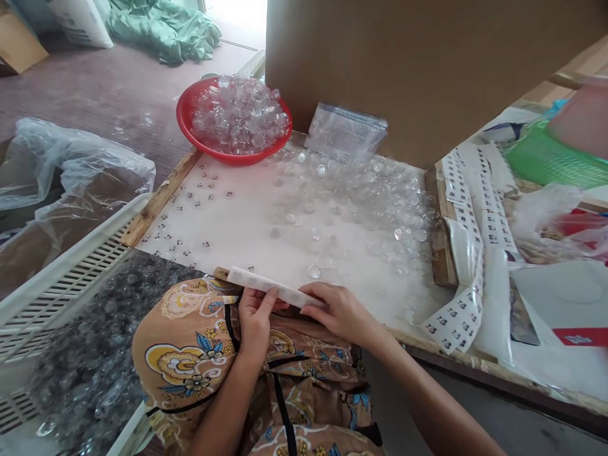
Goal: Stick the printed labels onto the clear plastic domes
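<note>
A folded white paper strip with faint round marks showing on it spans both hands above my lap. My left hand pinches its middle from below, thumb on top. The strip's right end is between the thumb and fingers of my right hand. Beyond the hands lies a white work board. Small dark-printed pieces are scattered over its left side. Many clear round plastic pieces are spread over its middle and right.
A red basin heaped with clear plastic pieces stands at the back, beside a clear plastic box. A large cardboard panel rises behind. Printed sticker strips lie right; a white crate with clear pieces stands left.
</note>
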A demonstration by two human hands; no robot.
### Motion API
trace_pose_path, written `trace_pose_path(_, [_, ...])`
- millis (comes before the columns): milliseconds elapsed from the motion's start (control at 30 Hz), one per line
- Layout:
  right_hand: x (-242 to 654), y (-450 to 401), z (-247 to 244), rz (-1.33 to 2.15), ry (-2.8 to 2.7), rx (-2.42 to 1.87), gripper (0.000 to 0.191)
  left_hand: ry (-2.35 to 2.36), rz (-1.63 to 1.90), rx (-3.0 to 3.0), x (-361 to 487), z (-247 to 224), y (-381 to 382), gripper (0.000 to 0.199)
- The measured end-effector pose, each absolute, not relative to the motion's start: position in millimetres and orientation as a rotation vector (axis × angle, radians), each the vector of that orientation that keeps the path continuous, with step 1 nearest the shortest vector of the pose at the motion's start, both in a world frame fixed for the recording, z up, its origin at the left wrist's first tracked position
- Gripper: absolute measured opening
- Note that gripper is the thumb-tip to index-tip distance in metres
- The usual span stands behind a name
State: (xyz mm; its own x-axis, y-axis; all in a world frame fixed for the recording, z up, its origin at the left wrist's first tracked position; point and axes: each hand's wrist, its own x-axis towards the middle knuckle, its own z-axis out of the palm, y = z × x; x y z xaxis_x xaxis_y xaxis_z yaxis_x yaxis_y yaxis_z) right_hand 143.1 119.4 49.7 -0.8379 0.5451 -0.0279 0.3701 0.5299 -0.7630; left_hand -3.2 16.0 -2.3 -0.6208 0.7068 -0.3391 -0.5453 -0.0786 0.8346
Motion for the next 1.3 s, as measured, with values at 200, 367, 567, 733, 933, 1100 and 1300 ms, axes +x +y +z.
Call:
trace_pose_path(200, [152.8, 97.4, 45.0, 0.422, -2.542, -0.651, 0.024, 0.984, 1.755, 0.323, 0.8, 8.2, 8.7, 0.035])
trace_pose_path(367, [158.2, 96.9, 46.1, 0.474, -2.469, -0.615, 0.028, 1.023, 1.71, 0.394, 3.4, 10.4, 8.3, 0.03])
trace_pose_path(567, [148.7, 98.1, 47.5, 1.058, -2.233, -0.861, 0.009, 1.279, 1.69, 0.352, 0.4, 7.2, 13.2, 0.029])
trace_pose_path(733, [138.7, 95.3, 49.5, 1.159, -2.081, -0.989, 0.012, 1.436, 1.636, 0.406, -2.3, 8.5, 15.8, 0.032])
trace_pose_path(933, [169.5, 131.6, 51.6, 0.924, -1.787, -1.185, 0.013, 1.538, 1.557, 0.439, -6.0, -3.7, 17.9, 0.029])
trace_pose_path(1100, [290.2, 184.4, 60.0, 0.145, -1.473, -1.658, 0.022, 1.515, 1.598, 0.369, -4.5, -7.5, 16.9, 0.031])
trace_pose_path(1300, [395.1, 201.7, 39.7, -0.309, -1.309, -2.162, 0.019, 1.462, 1.602, 0.35, -3.4, -7.5, 19.2, 0.032])
